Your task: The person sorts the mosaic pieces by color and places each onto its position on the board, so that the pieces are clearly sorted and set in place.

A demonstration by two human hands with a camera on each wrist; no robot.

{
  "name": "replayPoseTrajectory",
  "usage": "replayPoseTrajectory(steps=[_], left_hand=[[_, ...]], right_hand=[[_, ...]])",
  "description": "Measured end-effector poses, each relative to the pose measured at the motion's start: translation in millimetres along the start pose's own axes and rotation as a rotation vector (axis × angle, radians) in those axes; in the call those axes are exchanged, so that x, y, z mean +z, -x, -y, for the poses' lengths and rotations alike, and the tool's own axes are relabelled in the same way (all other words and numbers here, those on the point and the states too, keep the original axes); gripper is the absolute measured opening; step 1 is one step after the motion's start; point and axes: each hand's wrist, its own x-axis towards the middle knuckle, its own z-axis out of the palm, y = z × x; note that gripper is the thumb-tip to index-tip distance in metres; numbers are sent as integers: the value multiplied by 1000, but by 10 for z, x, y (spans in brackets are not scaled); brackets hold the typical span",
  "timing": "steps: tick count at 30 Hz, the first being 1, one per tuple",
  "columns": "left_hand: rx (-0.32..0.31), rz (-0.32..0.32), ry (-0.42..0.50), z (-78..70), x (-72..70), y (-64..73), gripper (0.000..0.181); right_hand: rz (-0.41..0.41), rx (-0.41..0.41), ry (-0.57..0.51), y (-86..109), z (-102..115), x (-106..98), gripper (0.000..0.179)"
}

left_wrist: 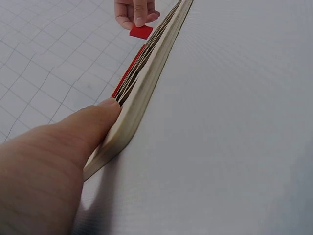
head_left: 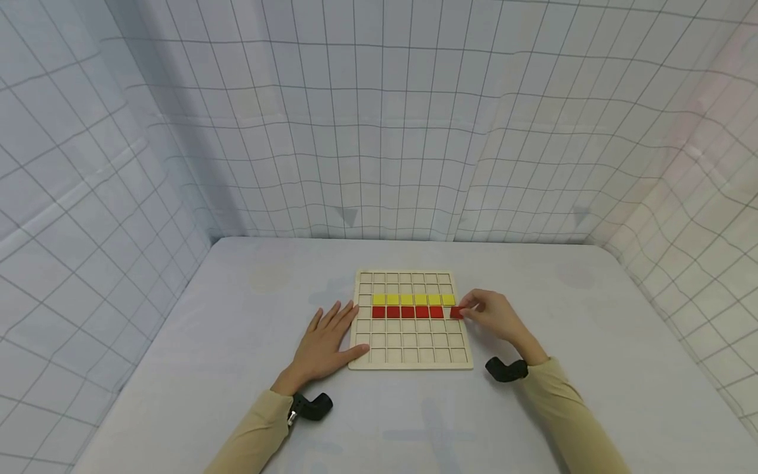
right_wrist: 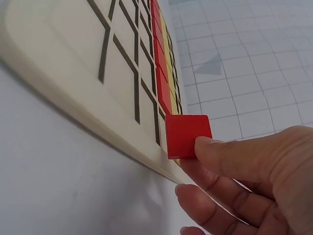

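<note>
A pale wooden grid board (head_left: 411, 357) lies flat on the table, with a row of yellow square tiles (head_left: 406, 299) and, just nearer, a row of red square tiles (head_left: 408, 312). My right hand (head_left: 493, 315) pinches one more red tile (right_wrist: 186, 136) between thumb and fingers, at the right end of the red row. In the head view a gap parts this tile from the row; the left wrist view has it raised above the board. My left hand (head_left: 324, 345) lies with fingers spread at the board's left edge, its thumb (left_wrist: 93, 122) resting on the board.
The white table (head_left: 237, 316) stretches out on both sides of the board. White cloth with a dark grid pattern (head_left: 379, 131) hangs behind and at both sides. A black wrist device (head_left: 314, 407) sits on my left wrist, another (head_left: 506, 370) on my right.
</note>
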Motion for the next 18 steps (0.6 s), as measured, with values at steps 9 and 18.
replayPoseTrajectory(steps=[9, 18], left_hand=[[2, -8, 9, -3, 7, 4, 85], [7, -23, 2, 6, 18, 2, 85]], right_hand=[[-6, -4, 14, -46, 48, 55, 6], [5, 6, 9, -66, 62, 70, 5]])
